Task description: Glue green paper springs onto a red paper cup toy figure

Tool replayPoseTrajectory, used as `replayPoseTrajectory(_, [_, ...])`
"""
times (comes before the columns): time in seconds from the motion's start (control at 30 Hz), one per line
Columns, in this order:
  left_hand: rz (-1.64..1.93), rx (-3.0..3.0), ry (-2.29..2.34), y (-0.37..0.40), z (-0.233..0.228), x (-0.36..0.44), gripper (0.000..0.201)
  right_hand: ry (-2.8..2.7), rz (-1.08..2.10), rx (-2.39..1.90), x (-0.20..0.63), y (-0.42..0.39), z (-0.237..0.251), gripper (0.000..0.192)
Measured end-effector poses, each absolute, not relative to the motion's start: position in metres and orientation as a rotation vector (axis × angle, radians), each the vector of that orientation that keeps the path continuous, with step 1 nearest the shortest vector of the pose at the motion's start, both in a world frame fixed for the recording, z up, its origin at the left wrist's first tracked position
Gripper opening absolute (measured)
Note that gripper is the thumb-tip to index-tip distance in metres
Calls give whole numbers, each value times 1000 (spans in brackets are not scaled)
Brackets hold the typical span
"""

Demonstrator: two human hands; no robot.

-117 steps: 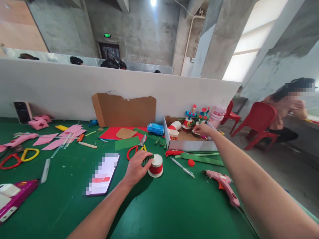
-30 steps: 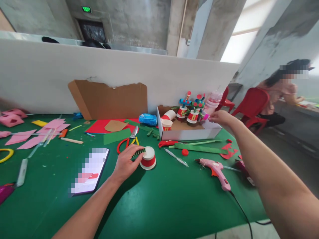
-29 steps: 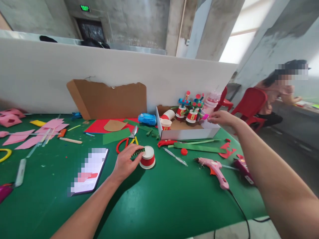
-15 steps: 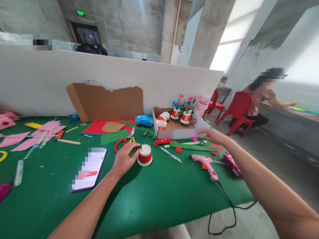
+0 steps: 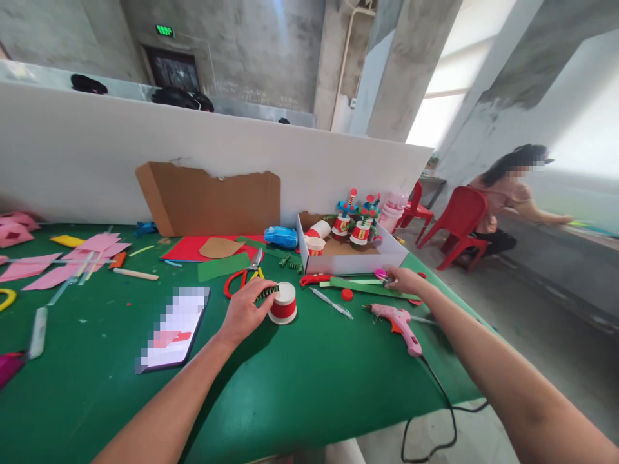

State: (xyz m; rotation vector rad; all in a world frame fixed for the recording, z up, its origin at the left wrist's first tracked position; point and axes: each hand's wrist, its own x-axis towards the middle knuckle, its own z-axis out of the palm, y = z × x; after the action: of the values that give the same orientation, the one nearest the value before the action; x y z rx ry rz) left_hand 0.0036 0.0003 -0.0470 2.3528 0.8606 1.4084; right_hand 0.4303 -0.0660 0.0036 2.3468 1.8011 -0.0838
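Note:
My left hand (image 5: 246, 309) is closed on a dark green folded paper spring (image 5: 267, 292). Its fingertips come right up against an upturned paper cup (image 5: 284, 304), white with a red band, which stands on the table. Farther off, my right hand (image 5: 403, 281) reaches down beyond the pink hot glue gun (image 5: 400, 323). Its fingers are drawn together over a small item beside a magenta round piece (image 5: 380, 274); what they grip is mostly hidden. Green paper strips (image 5: 370, 286) lie under and beside that hand.
A white box (image 5: 353, 262) holds decorated cup figures (image 5: 360, 232). Red-handled scissors (image 5: 236, 282), a pen (image 5: 331, 303), a red bottle cap (image 5: 347, 294) and a phone (image 5: 176, 328) lie around the cup. The glue gun's cord (image 5: 442, 386) hangs over the edge. A person sits far right.
My right hand has come down and in from above the box's front corner to the small items on the table. My left hand stays beside the cup with the paper spring.

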Motion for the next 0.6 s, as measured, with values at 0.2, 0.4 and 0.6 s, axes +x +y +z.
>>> replayPoseTrajectory(0.2, [1392,2357,852,1,-47,4,15,1787,3,2405,433,-55,6,22])
replayPoseTrajectory(0.4, [1389,2366,847,0,-47,4,15,1926,5,2369,417,-39,-10,27])
replayPoseTrajectory(0.6, [1400,2373,840,-1,-46,4,15,2041,-37,2382,412,-34,-15,15])
